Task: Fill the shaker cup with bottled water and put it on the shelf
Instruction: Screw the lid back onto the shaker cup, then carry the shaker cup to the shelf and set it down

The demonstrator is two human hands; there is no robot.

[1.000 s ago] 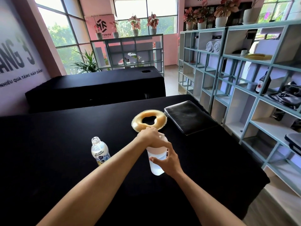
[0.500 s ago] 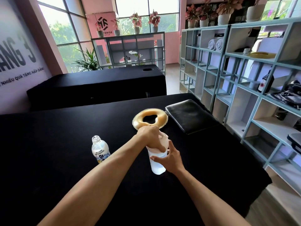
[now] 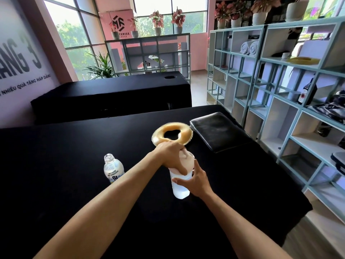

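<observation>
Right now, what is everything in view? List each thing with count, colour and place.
shaker cup: one, translucent white with pale lid, upright on near table, held by both hands
water bottle: one, clear, uncapped, left of cup
ring cushion: one, amber, beyond cup
flat pad: one, black, right of ring cushion
near table: one, black-covered
far table: one, black-covered, behind
shelf: pale blue frames, right side; holds rolled towels, a dark bottle
potted plants: several, pink-leaved, atop shelving
left hand: on lid
right hand: around cup body

Open bottle (image 3: 113, 171) upright left of the hands, ring cushion (image 3: 172, 135) just beyond (perhaps touching), black pad (image 3: 217, 131) far-right
</observation>
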